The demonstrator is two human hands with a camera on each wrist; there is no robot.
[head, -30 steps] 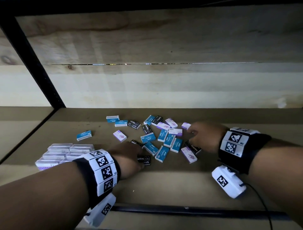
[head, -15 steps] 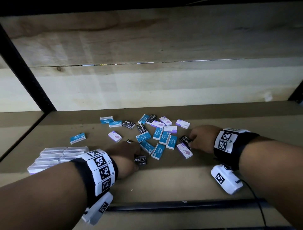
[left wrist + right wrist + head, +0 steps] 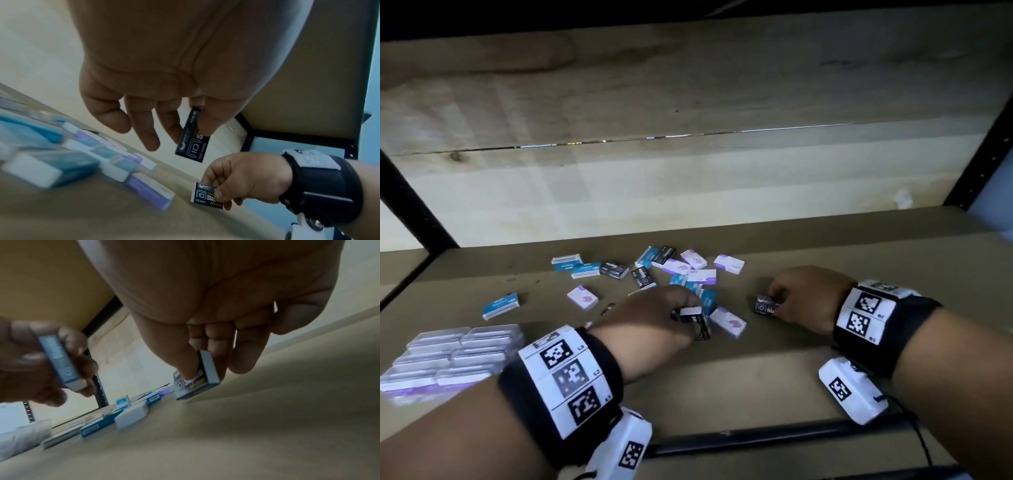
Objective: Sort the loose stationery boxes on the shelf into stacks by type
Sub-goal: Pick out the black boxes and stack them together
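Note:
Loose small boxes lie scattered mid-shelf: blue ones [image 3: 500,305], purple-and-white ones [image 3: 728,321] and black staple boxes [image 3: 614,270]. My left hand [image 3: 654,317] pinches a black staple box [image 3: 695,321] [image 3: 192,139] between thumb and fingers, lifted off the shelf in front of the pile. My right hand [image 3: 796,303] pinches another black staple box [image 3: 766,306] [image 3: 193,382], tilted with one edge touching the shelf, to the right of the pile. A block of stacked purple-and-white boxes [image 3: 448,356] stands at the left.
The brown shelf board [image 3: 756,383] has a black metal front rail [image 3: 774,437]. Pale wooden planks [image 3: 688,192] form the back wall. Black uprights [image 3: 410,209] stand at the left and right corners. A tiny dark scrap [image 3: 606,310] lies near the pile.
My right hand drew back to the right of the pile with a black staple box. My left hand lifted its black box and moved it rightward, toward the right hand.

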